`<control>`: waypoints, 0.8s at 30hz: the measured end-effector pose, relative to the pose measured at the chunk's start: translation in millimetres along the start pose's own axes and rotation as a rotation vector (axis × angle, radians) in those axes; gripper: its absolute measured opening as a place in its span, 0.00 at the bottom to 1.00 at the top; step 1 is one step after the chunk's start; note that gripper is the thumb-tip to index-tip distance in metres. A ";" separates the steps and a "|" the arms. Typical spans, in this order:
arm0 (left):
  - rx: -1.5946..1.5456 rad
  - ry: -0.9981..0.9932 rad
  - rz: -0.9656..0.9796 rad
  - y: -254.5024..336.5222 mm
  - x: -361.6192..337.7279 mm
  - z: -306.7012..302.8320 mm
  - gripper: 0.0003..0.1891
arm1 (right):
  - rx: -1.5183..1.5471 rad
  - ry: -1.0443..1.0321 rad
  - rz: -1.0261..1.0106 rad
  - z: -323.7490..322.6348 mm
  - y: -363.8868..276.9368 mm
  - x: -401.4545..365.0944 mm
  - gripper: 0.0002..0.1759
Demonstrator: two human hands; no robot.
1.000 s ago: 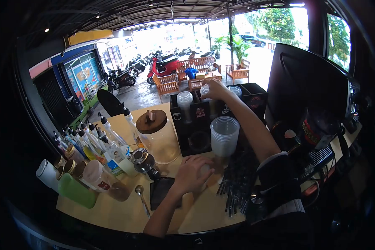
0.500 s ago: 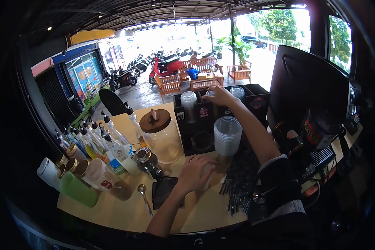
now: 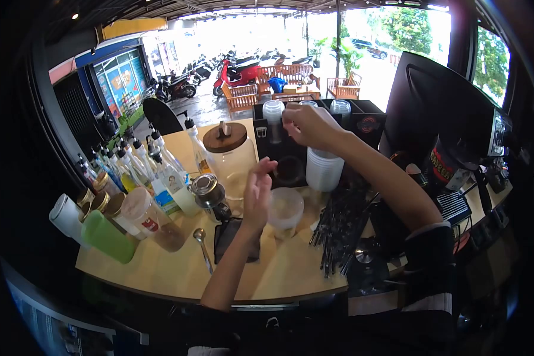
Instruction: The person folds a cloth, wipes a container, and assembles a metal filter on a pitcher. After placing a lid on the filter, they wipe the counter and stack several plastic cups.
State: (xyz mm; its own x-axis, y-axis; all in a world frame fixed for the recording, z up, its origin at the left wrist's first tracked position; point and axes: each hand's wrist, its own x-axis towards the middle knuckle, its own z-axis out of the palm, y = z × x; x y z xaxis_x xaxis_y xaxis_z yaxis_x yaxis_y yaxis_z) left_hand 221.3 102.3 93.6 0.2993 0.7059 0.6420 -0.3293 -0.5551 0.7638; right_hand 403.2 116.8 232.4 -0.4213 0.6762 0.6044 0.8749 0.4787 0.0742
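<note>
A clear plastic cup [image 3: 286,212] stands on the wooden counter [image 3: 279,273]. Just left of it my left hand [image 3: 258,193] is raised, fingers apart and holding nothing. My right hand [image 3: 308,126] is in front of the black cup organizer [image 3: 362,121], above the cup; its fingers are bent, and what they hold, if anything, cannot be made out. Beside my right forearm is a stack of clear cups [image 3: 324,169]. Clear lids [image 3: 273,110] fill a compartment of the organizer. Wrapped black straws [image 3: 335,237] lie right of the cup.
A wooden-lidded glass jar [image 3: 231,160], pump bottles [image 3: 175,184], a metal grinder-like device [image 3: 207,190], a spoon [image 3: 202,246] and a black mat [image 3: 234,240] stand or lie to the left. A large black monitor [image 3: 439,113] is at right. Motorbikes and wooden benches are outside.
My right hand has pulled back from the organizer's compartments. My left hand has lifted off the cup and opened, leaving the cup in view. The camera view has shifted slightly.
</note>
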 end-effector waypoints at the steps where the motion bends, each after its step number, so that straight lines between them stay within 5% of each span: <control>1: 0.009 0.040 0.015 2.6 -2.1 -6.2 0.22 | 0.090 -0.039 -0.003 -5.7 -16.7 -9.0 0.07; 3: 0.016 0.083 0.028 3.1 -10.5 -17.7 0.23 | 0.085 -0.039 -0.077 -5.9 -40.4 -31.0 0.07; 5: 0.030 0.110 0.024 -6.9 -23.1 -28.7 0.24 | 0.206 -0.329 -0.131 -3.7 -58.5 -53.1 0.10; 7: 0.036 0.084 -0.033 -13.1 -36.1 -36.8 0.29 | 0.191 -0.383 -0.183 12.0 -65.3 -74.4 0.12; 9: 0.180 -0.036 -0.088 -17.9 -48.1 -41.0 0.39 | 0.179 -0.434 -0.236 26.2 -68.8 -86.0 0.13; 10: 0.223 -0.082 -0.167 -19.3 -51.2 -42.4 0.52 | 0.180 -0.505 -0.207 30.9 -71.1 -89.2 0.15; 14: 0.316 -0.199 -0.131 -40.8 -62.7 -39.7 0.61 | 0.193 -0.615 -0.137 43.6 -76.6 -94.2 0.14; 24: 0.230 -0.201 -0.193 -29.9 -55.2 -17.2 0.56 | 0.230 -0.749 -0.071 26.9 -92.0 -87.4 0.09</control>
State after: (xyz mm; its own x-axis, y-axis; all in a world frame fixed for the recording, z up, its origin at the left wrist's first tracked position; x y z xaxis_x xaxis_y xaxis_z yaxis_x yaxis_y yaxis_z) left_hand 199.1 87.5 34.1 0.5143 0.7191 0.4673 -0.0466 -0.5207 0.8525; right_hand 353.0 28.8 151.4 -0.5949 0.7979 -0.0973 0.8027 0.5835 -0.1230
